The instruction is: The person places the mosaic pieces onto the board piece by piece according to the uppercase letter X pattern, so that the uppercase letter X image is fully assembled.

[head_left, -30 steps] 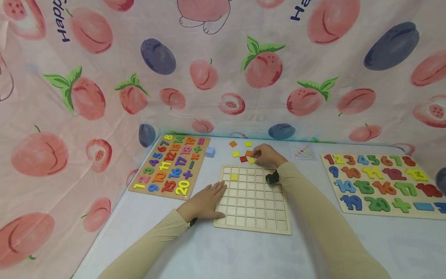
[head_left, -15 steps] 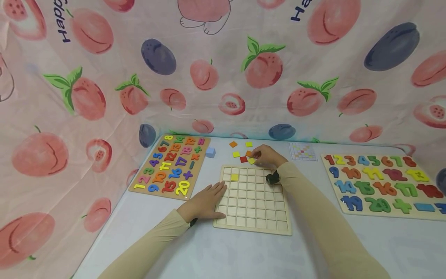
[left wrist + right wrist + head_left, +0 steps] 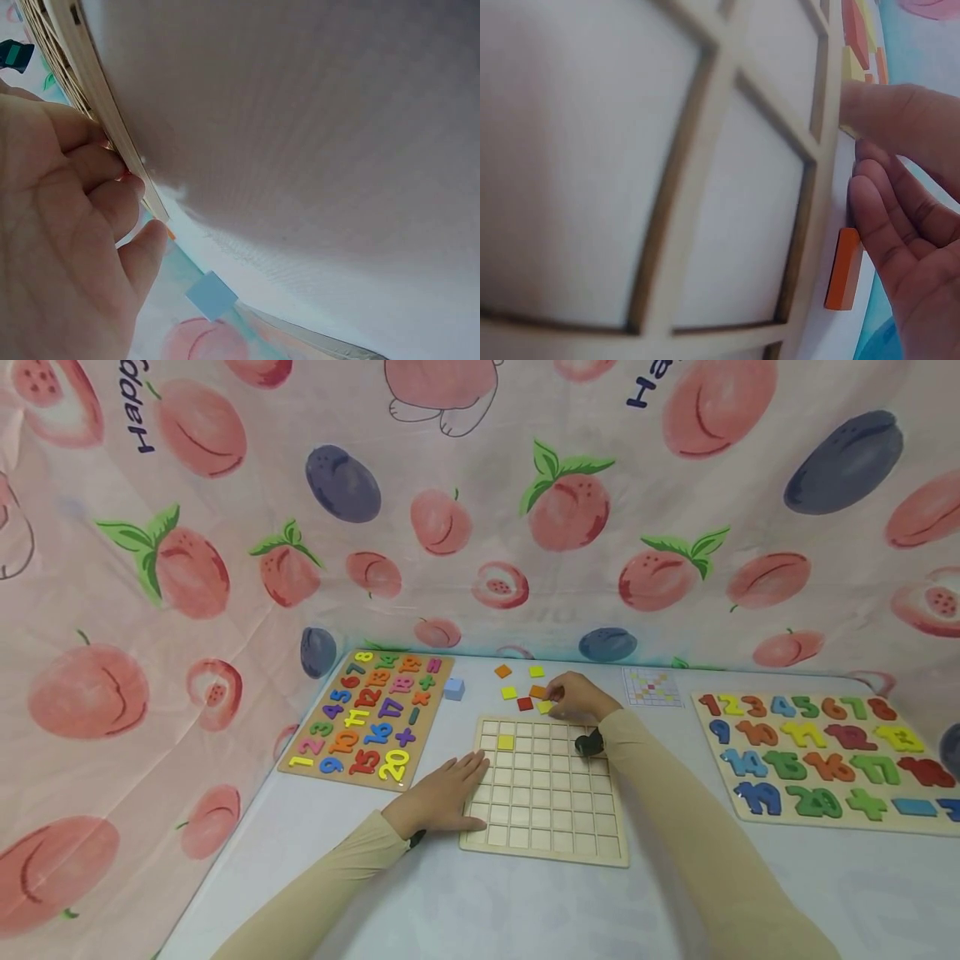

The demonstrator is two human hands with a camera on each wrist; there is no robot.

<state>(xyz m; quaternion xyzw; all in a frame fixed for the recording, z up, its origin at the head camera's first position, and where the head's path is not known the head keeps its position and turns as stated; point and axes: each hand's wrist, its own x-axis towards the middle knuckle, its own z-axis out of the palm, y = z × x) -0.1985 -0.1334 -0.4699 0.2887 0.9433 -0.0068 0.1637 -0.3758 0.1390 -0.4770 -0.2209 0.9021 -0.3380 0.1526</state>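
Observation:
A wooden grid board [image 3: 551, 795] lies flat in the middle of the table, with one yellow tile [image 3: 506, 742] in a square near its far left corner. My left hand [image 3: 440, 795] rests on the board's left edge, fingers stretched out; the left wrist view shows fingertips along the wooden rim. Beyond the far edge, my right hand [image 3: 581, 696] pinches another yellow tile [image 3: 545, 707] at table level. In the right wrist view, the thumb lies against that tile, and an orange tile [image 3: 844, 270] stands near the curled fingers. The fingers partly hide the pinched tile.
Loose tiles, including a red tile [image 3: 524, 703] and an orange tile [image 3: 502, 672], lie behind the board. Number puzzles flank it, one left [image 3: 362, 718] and one right [image 3: 825, 760]. A blue block [image 3: 453, 688] and pattern card [image 3: 651, 687] sit at the back, before a fruit-print cloth [image 3: 480, 518].
My right hand has shifted very slightly to the right with the yellow tile at its fingertips. The left hand keeps its place on the board.

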